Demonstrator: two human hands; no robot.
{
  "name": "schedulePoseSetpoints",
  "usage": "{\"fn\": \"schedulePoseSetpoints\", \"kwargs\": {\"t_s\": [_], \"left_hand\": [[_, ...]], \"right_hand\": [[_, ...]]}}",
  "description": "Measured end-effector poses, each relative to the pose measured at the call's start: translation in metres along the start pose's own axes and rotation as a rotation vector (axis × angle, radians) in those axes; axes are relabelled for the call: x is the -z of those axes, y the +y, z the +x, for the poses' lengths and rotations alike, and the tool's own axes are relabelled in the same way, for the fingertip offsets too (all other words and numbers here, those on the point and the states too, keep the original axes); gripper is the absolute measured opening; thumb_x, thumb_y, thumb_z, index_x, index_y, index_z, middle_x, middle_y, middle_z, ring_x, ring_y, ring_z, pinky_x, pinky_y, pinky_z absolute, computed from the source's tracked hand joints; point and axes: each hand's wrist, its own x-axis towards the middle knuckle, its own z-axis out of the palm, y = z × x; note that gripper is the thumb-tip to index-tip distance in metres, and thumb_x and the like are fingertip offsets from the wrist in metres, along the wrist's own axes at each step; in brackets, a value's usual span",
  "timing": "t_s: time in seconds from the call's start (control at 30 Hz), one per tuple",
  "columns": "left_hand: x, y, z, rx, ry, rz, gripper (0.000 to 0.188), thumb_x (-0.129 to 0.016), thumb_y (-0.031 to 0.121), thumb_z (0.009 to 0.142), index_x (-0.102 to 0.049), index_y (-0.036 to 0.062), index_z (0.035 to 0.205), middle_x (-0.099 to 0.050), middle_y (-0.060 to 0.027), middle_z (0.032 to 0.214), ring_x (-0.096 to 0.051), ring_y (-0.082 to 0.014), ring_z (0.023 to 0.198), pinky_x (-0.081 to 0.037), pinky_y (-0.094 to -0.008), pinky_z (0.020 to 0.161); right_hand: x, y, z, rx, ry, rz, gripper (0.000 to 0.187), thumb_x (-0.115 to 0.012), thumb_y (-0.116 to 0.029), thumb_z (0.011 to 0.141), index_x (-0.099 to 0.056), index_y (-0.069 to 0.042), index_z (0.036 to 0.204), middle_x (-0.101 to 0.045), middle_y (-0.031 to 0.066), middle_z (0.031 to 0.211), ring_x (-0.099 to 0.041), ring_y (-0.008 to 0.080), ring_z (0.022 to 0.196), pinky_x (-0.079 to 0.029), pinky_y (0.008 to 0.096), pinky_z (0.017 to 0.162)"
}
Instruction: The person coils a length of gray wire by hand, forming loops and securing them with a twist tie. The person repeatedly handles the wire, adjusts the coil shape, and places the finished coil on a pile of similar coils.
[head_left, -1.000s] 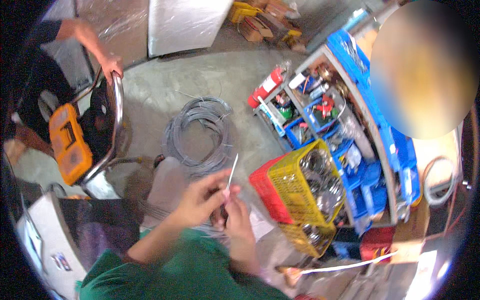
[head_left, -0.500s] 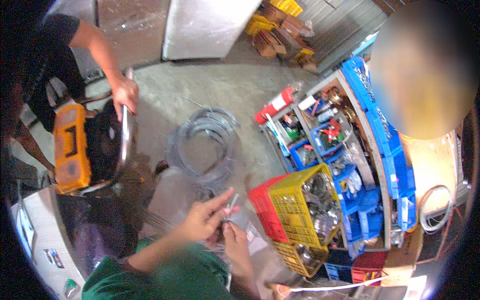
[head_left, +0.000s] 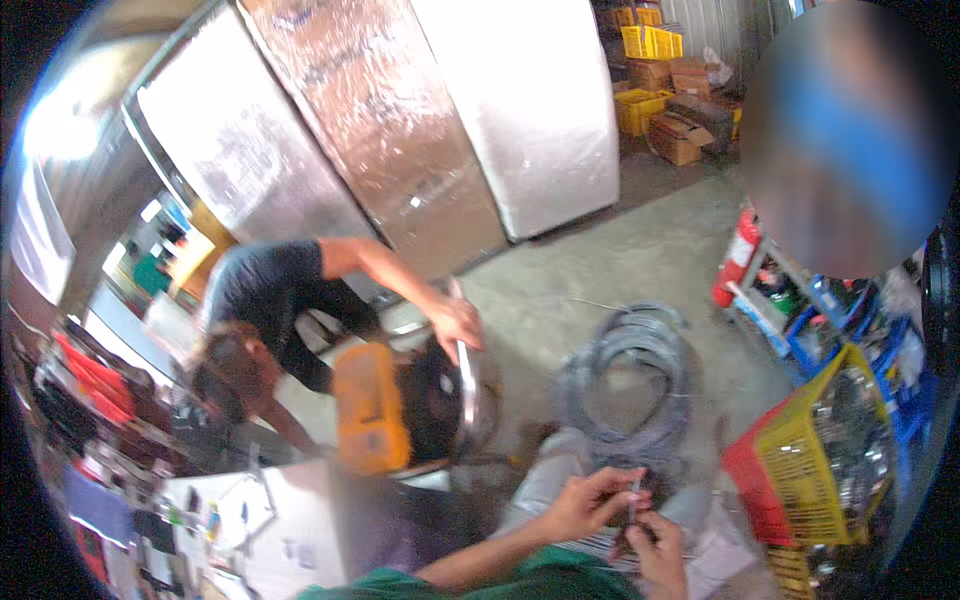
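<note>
Closed fingers of the left hand (head_left: 590, 505) and right hand (head_left: 660, 548) hold one thin rod (head_left: 635, 490); beyond them, a coil of grey wire (head_left: 578, 390) lies on the concrete floor (head_left: 540, 295).

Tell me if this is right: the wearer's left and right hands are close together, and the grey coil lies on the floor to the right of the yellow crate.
The side is wrong: the head view shows the grey coil on the floor to the left of the yellow crate. The left hand and right hand are close together.
</note>
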Motion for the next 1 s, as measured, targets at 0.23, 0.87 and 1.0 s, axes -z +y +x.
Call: {"fn": "schedulePoseSetpoints", "kwargs": {"t_s": [0.23, 0.87, 1.0], "left_hand": [[0.018, 0.004, -0.008, 0.015, 0.016, 0.259, 0.029, -0.065, 0.001, 0.095, -0.061, -0.0059, 0.123, -0.072, -0.0155, 0.113, -0.068, -0.0181, 0.105, -0.052, -0.0316, 0.094], [0.024, 0.017, 0.034, -0.478, -0.573, 0.986, 0.026, -0.076, 0.015, 0.082, -0.071, 0.0083, 0.107, -0.069, -0.0095, 0.094, -0.067, -0.0276, 0.083, -0.056, -0.0370, 0.072], [0.015, 0.028, 0.043, 0.008, -0.890, 0.659, 0.028, -0.064, 0.032, 0.096, -0.068, 0.0044, 0.102, -0.062, -0.0068, 0.077, -0.061, -0.0195, 0.068, -0.049, -0.0339, 0.059]], "right_hand": [[0.003, 0.009, 0.012, 0.178, -0.052, -0.238, 0.025, -0.059, -0.016, 0.095, -0.069, 0.003, 0.107, -0.072, 0.0108, 0.080, -0.070, 0.0180, 0.069, -0.057, 0.0336, 0.069], [0.044, -0.008, 0.005, 0.296, -0.168, -0.742, 0.019, -0.062, -0.019, 0.093, -0.067, -0.001, 0.097, -0.063, 0.0191, 0.083, -0.064, 0.0404, 0.080, -0.051, 0.0471, 0.071], [0.061, -0.040, 0.012, 0.596, -0.227, -0.844, 0.013, -0.065, -0.016, 0.091, -0.069, -0.004, 0.096, -0.065, 0.0147, 0.083, -0.064, 0.0359, 0.075, -0.052, 0.0429, 0.066]]}}
